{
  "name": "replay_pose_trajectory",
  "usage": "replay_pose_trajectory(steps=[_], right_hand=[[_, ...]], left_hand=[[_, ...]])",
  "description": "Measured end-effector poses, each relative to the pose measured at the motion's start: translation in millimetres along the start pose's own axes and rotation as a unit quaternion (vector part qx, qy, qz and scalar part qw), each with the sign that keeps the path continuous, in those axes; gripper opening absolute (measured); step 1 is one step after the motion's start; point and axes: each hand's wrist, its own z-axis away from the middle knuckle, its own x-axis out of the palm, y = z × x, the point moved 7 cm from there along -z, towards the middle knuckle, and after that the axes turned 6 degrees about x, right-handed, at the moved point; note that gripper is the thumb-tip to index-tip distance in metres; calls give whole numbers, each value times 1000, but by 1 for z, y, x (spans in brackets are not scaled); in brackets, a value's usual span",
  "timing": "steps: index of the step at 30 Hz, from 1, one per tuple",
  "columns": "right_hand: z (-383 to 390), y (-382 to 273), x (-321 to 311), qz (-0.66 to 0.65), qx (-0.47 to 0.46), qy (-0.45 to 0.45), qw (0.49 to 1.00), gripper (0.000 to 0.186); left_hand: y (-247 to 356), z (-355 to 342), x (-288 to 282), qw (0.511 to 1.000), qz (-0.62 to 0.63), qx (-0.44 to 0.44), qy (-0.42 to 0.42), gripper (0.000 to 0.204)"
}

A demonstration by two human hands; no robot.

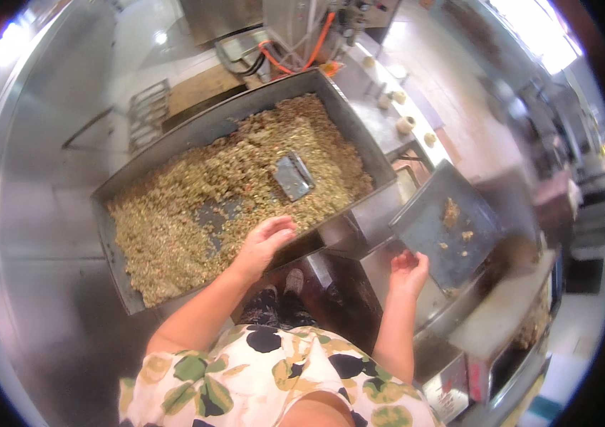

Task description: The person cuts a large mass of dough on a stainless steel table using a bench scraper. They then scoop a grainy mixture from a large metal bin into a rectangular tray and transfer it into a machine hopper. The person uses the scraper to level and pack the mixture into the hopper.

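Observation:
A large rectangular metal tray (354, 117) holds a crumbly greenish-brown mixture (181, 206) that looks like seeds or chopped nuts. On the mixture lies a small grey metal scraper or scoop (292, 176), touched by neither hand. My left hand (265, 245) hovers by the tray's near edge, its fingers loosely bent and holding nothing. To the right, my right hand (408, 275) is raised with fingers loosely curled and apart, nothing visible in them. Beside it sits a dark grey flat pan (423, 213) with a few clumps of the mixture (451, 213) on it.
Behind the tray stands a machine with an orange hose (319, 43) and black cables. Several spool-like pieces (405, 125) line a white ledge. A stainless steel surface (39, 277) lies left. A box with red and white sides (452, 388) is at lower right.

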Motion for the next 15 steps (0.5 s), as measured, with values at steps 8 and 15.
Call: replay_pose_trajectory(steps=[8, 15], right_hand=[[87, 126, 136, 203, 82, -216, 951, 17], [139, 243, 232, 560, 151, -445, 682, 50]], left_hand=[[50, -28, -25, 985, 120, 124, 20, 79], [70, 23, -201, 929, 116, 20, 350, 42]])
